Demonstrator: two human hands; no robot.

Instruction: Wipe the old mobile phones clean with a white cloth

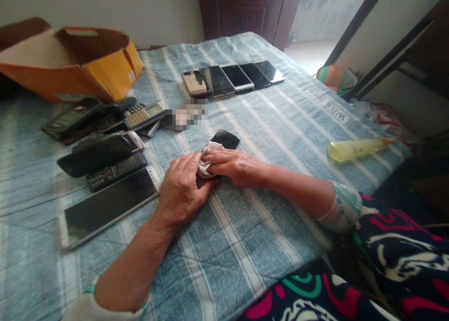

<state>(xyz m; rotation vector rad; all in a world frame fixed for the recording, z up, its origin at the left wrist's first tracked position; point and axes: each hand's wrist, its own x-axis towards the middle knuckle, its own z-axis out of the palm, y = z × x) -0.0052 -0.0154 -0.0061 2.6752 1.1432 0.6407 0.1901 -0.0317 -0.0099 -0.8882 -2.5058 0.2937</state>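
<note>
Well back from the right hand (pixel 242 166), a white, green-printed cuff (pixel 342 211) ends a navy sleeve (pixel 396 251) swirled pink, white and green; the left cuff (pixel 87 307) is whitish.

**Hands Meet, Knuckles Up**

The left hand (pixel 182 187) curls knuckles-up in a closed grip, its bare forearm running back to the lower left. The right hand (pixel 238 167) lies palm down, fingers straight and together, their tips meeting the left's.

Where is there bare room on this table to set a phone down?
Bare striped cloth lies between the right hand and the yellow bottle, and between the black phone and the far row of phones. Crowded: left of the left hand, piled phones reach the cardboard box.
</note>
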